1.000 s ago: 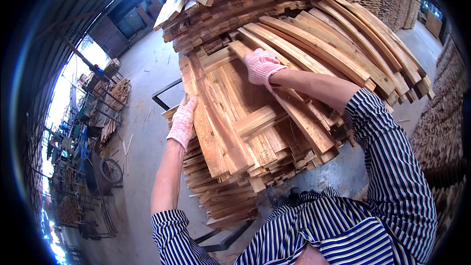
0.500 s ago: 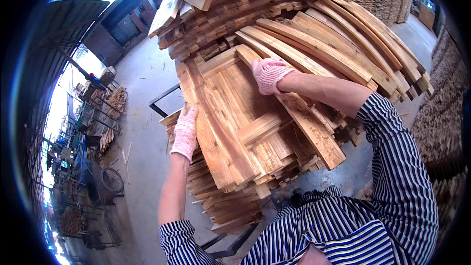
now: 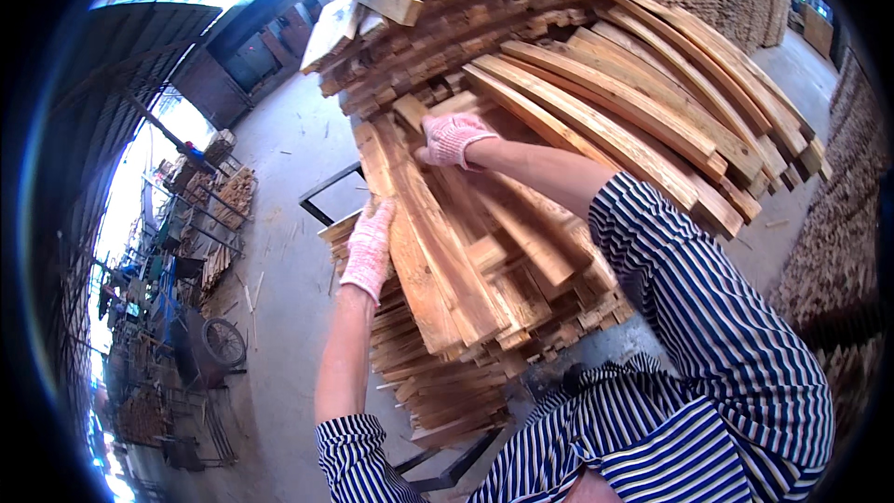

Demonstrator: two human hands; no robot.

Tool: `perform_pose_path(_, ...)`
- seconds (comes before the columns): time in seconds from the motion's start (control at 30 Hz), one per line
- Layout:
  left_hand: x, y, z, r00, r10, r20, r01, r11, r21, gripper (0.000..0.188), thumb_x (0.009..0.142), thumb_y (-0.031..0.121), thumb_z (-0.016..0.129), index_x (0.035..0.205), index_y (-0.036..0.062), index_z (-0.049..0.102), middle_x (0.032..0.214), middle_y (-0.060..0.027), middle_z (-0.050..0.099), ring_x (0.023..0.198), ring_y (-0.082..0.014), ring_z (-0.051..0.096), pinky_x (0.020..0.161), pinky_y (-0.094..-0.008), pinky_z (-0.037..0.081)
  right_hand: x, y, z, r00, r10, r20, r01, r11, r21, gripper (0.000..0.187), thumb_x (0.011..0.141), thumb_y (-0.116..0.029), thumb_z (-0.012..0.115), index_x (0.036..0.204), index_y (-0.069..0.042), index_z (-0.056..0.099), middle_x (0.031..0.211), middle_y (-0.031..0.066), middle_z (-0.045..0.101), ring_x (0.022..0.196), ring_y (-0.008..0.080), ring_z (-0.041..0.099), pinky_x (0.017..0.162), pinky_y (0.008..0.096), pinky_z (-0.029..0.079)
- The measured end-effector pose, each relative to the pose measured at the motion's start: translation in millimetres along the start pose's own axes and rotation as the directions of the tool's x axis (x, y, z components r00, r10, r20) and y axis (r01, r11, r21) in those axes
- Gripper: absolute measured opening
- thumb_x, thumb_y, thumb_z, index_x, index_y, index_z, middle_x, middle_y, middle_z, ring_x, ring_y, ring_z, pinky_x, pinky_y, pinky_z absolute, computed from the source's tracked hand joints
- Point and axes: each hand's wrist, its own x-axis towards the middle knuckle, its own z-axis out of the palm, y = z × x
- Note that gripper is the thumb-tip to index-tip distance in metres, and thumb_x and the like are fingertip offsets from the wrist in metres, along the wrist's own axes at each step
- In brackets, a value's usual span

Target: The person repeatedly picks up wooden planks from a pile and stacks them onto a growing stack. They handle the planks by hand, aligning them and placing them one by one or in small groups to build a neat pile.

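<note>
We record a tall stack of wooden boards (image 3: 521, 251) as the landmark; it fills the middle of the view, its planks lying at a slant; a second heap of longer planks (image 3: 633, 84) rests above and behind the stack; our left hand (image 3: 370, 247), in a pink knit glove, lies flat against the stack's left edge, fingers together and pressed to the side of the boards, closing on nothing that we can see; our right hand (image 3: 453, 137), gloved alike, sits on the stack's upper end, fingers curled over the end of a top board (image 3: 438, 224); whether it truly clamps that board we cannot tell; both forearms are bare below striped sleeves (image 3: 708, 335); left of the stack lies a concrete floor (image 3: 279, 317); farther left stands a wheeled cart (image 3: 209, 345)
</note>
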Motion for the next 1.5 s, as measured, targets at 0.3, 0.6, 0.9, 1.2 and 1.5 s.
perform_pose_path(0.3, -1.2, 2.6, -6.9, 0.996, -0.079, -0.043, 0.078, 0.997, -0.011, 0.061, 0.099, 0.025, 0.060, 0.150, 0.0032, 0.035, 0.134, -0.0127, 0.057, 0.113, -0.0225, 0.059, 0.095, -0.0358, 0.051, -15.6, 44.6, -6.8, 0.984, 0.049, -0.172, -0.101, 0.947, -0.305, 0.042, 0.087, -0.018, 0.061, 0.127, -0.004, 0.056, 0.107, 0.0151, 0.066, 0.105, 0.0295, 0.065, 0.080, 0.0463, 0.053)
perform_pose_path(0.6, 13.0, -7.2, -14.8, 0.995, -0.100, 0.010, 0.101, 0.995, -0.023, 0.061, 0.099, 0.028, 0.060, 0.150, 0.0057, 0.037, 0.134, -0.0118, 0.057, 0.112, -0.0223, 0.061, 0.094, -0.0351, 0.052, -49.8, 80.5, -47.1, 0.954, 0.268, -0.137, -0.291, 0.937, -0.193, 0.026, 0.084, -0.016, 0.067, 0.105, -0.002, 0.072, 0.093, 0.0149, 0.073, 0.084, 0.0293, 0.073, 0.068, 0.0425, 0.059)
perform_pose_path(0.9, 20.1, -15.8, -10.8, 0.998, -0.039, -0.047, 0.039, 0.999, -0.012, 0.054, 0.100, 0.029, 0.057, 0.146, 0.0070, 0.042, 0.127, -0.0129, 0.062, 0.105, -0.0229, 0.067, 0.086, -0.0387, 0.059, -48.4, 111.5, -6.6, 0.967, 0.022, -0.255, -0.084, 0.969, -0.232, 0.049, 0.101, -0.037, 0.039, 0.115, 0.003, 0.062, 0.101, 0.0224, 0.070, 0.096, 0.0384, 0.068, 0.084, 0.0467, 0.053)
perform_pose_path(1.2, 26.2, -5.9, -3.4, 0.996, -0.089, 0.024, 0.090, 0.996, -0.028, 0.052, 0.099, 0.027, 0.060, 0.144, 0.0043, 0.045, 0.129, -0.0107, 0.061, 0.109, -0.0204, 0.063, 0.091, -0.0347, 0.054, -23.5, 47.6, 20.5, 0.999, 0.044, 0.033, -0.053, 0.926, 0.373, 0.074, 0.091, -0.052, 0.046, 0.141, 0.003, 0.043, 0.133, 0.0307, 0.056, 0.123, 0.0416, 0.056, 0.102, 0.0434, 0.045)
perform_pose_path(1.5, 31.6, -9.4, -20.1, 0.990, -0.142, 0.009, 0.141, 0.989, 0.038, 0.054, 0.101, 0.030, 0.055, 0.148, 0.0106, 0.040, 0.134, -0.0132, 0.058, 0.110, -0.0251, 0.065, 0.089, -0.0436, 0.058, -70.2, 143.8, -68.5, 0.978, 0.189, -0.088, -0.207, 0.916, -0.344, 0.044, 0.085, -0.029, 0.064, 0.120, -0.002, 0.057, 0.103, 0.0253, 0.067, 0.096, 0.0412, 0.068, 0.077, 0.0508, 0.055)
